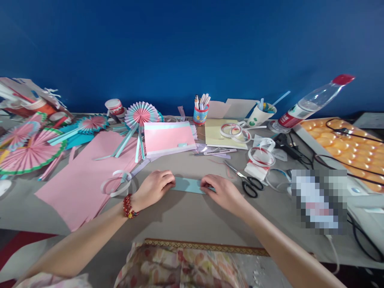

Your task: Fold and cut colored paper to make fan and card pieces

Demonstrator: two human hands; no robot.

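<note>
A narrow strip of light blue paper [189,185] lies level between my two hands, just above or on the grey table. My left hand [156,187], with a red bead bracelet [129,206] at the wrist, has its fingers closed on the strip's left end. At the right end my right hand [220,191] pinches the strip between thumb and fingers. Black-handled scissors [247,181] lie just right of my right hand. Beyond my hands rests a pink paper piece with pale blue and lilac edges [169,138]. A white tape roll [121,184] is left of my left hand.
Pink sheets [81,176] and folded paper fans [141,116] cover the left side. Behind are a pen cup [201,114], yellow paper [217,134] and tape rolls [235,132]. A tilted plastic bottle [312,106], cables and an orange bubbled pad [342,148] occupy the right.
</note>
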